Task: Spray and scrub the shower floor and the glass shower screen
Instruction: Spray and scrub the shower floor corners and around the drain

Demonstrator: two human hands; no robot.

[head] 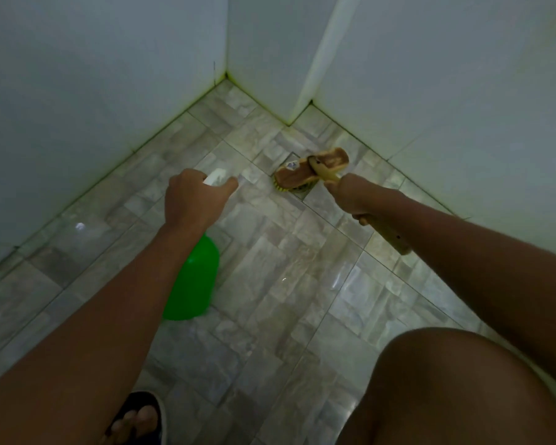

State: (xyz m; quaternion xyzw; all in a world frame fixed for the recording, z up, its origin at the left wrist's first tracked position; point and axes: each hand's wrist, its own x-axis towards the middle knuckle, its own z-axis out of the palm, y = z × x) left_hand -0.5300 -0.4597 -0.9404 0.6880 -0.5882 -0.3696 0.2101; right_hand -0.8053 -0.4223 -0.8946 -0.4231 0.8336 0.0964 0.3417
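My left hand grips the white trigger head of a green spray bottle, which hangs below my wrist over the grey tiled shower floor. Its nozzle points toward the far corner. My right hand holds the yellowish handle of a scrub brush. The brush's brown wooden head with yellow bristles rests on the floor drain near the right wall. No glass screen is visible.
White walls meet in a corner ahead, with greenish grime along the floor joints. A vertical wall edge juts out at the right. My bare knee is at bottom right and a sandalled foot at the bottom.
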